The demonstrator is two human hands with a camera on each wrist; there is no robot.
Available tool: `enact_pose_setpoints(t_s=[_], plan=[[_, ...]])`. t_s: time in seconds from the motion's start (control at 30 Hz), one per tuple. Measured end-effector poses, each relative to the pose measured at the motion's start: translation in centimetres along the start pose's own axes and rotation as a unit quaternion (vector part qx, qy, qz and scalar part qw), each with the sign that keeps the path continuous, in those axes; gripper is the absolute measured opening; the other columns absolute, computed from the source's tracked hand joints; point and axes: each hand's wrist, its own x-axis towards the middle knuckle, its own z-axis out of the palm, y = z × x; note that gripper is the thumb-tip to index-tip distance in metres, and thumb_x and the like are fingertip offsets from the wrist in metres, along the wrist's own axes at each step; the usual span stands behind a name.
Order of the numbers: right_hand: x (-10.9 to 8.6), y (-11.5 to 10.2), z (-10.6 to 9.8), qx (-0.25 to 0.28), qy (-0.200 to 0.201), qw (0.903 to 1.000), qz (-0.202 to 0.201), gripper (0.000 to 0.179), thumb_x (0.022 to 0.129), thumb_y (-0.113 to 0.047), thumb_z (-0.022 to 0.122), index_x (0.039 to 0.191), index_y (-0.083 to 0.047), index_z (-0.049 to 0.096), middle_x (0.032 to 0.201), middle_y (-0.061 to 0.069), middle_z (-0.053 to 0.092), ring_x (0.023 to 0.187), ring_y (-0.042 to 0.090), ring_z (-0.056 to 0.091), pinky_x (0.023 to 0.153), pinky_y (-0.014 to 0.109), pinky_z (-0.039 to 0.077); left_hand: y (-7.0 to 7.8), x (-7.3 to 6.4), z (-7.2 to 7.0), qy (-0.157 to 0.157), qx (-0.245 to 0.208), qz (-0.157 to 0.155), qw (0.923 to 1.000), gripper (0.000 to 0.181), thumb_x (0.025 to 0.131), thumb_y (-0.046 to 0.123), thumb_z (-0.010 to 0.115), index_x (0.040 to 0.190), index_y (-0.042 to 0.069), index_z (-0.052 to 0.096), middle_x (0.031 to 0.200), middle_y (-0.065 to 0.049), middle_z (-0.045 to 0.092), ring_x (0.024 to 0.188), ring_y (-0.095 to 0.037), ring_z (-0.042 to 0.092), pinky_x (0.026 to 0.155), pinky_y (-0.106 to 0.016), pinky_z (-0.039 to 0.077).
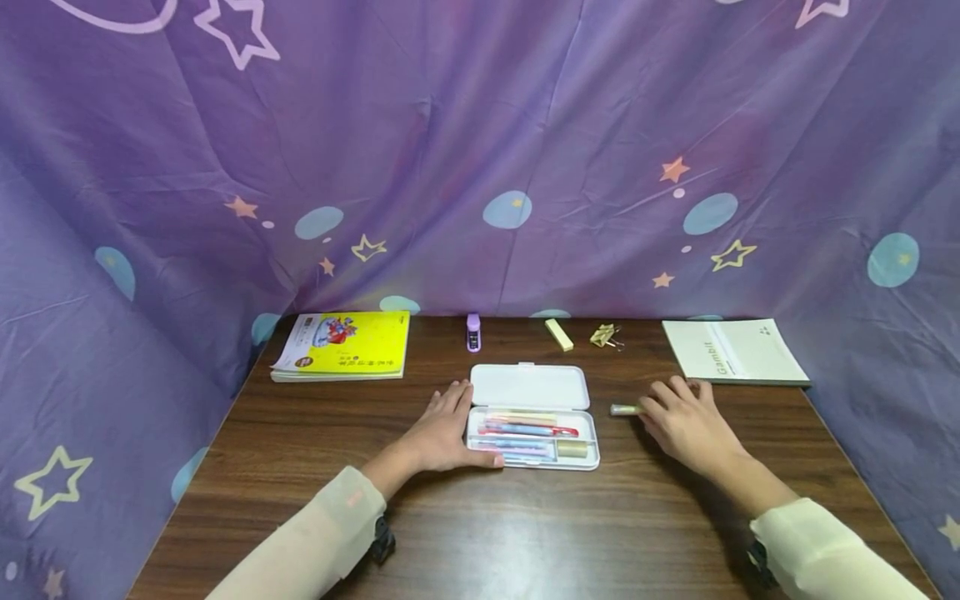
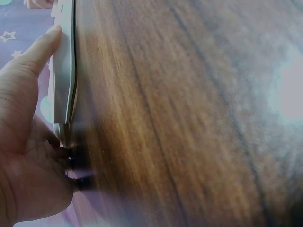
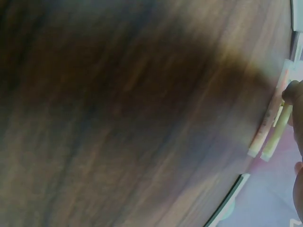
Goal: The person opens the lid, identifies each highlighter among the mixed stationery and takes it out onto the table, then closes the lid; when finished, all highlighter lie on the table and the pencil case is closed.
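Note:
A white pencil case (image 1: 528, 387) lies unfolded on the table, several pens (image 1: 525, 428) and a tan block (image 1: 572, 448) in its compartments. My left hand (image 1: 447, 429) is at the case's left side, its thumb on the front rim and the fingers stretched along the edge. In the left wrist view the thumb (image 2: 45, 45) presses the case wall (image 2: 64, 71). To the right of the case, my right hand (image 1: 688, 419) pinches slim pens, a pale end (image 1: 624, 410) poking out leftward. The right wrist view shows a yellow pen (image 3: 277, 135) beside a pinkish one (image 3: 270, 116).
Behind the case stand a purple stapler-like item (image 1: 473, 332), a pale yellow bar (image 1: 558, 334) and gold binder clips (image 1: 604, 335). Yellow books (image 1: 367, 343) lie at the back left, a pale notebook (image 1: 738, 350) at the back right. A purple curtain (image 1: 450, 150) hangs around the table.

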Motion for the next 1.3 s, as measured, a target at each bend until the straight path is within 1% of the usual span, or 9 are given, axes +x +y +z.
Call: enact_pose_setpoints(t_s=[0.23, 0.6, 0.97, 1.3], plan=[[-0.55, -0.13, 0.34, 0.0, -0.003, 1.0, -0.005, 0.025, 0.084, -0.017, 0.085, 0.104, -0.007, 0.074, 0.101, 0.01, 0.066, 0.096, 0.037, 0.058, 0.083, 0.065, 0.046, -0.12, 0.03, 0.04, 0.001, 0.001, 0.001, 1.0, 0.14, 0.085, 0.083, 0.077, 0.178, 0.003, 0.008, 0.187, -0.019, 0.006, 0.176, -0.032, 0.004, 0.144, -0.052, 0.006], [-0.77, -0.23, 0.69, -0.002, -0.003, 1.0, -0.007, 0.025, 0.083, -0.017, 0.085, 0.102, -0.008, 0.073, 0.1, 0.01, 0.065, 0.096, 0.037, 0.058, 0.082, 0.064, 0.045, -0.13, 0.07, 0.07, 0.002, -0.001, 0.0, 1.0, 0.14, 0.085, 0.083, 0.077, 0.178, 0.003, 0.008, 0.187, -0.018, 0.006, 0.176, -0.031, 0.004, 0.144, -0.052, 0.006], [-0.91, -0.22, 0.58, -0.004, -0.009, 0.9999, -0.003, 0.028, 0.082, -0.015, 0.086, 0.106, -0.007, 0.074, 0.1, 0.009, 0.067, 0.096, 0.037, 0.059, 0.083, 0.065, 0.045, -0.01, -0.01, 0.02, 0.001, -0.001, -0.001, 1.0, 0.14, 0.086, 0.082, 0.077, 0.178, 0.003, 0.007, 0.187, -0.018, 0.005, 0.176, -0.031, 0.003, 0.144, -0.052, 0.006], [-0.82, -0.35, 0.5, -0.004, -0.015, 0.9999, -0.002, 0.028, 0.081, -0.014, 0.086, 0.105, -0.006, 0.074, 0.102, 0.01, 0.067, 0.098, 0.037, 0.059, 0.084, 0.065, 0.047, -0.02, -0.11, -0.07, 0.002, -0.002, 0.002, 1.0, 0.14, 0.086, 0.081, 0.078, 0.177, 0.002, 0.008, 0.187, -0.019, 0.006, 0.176, -0.033, 0.004, 0.144, -0.053, 0.006]])
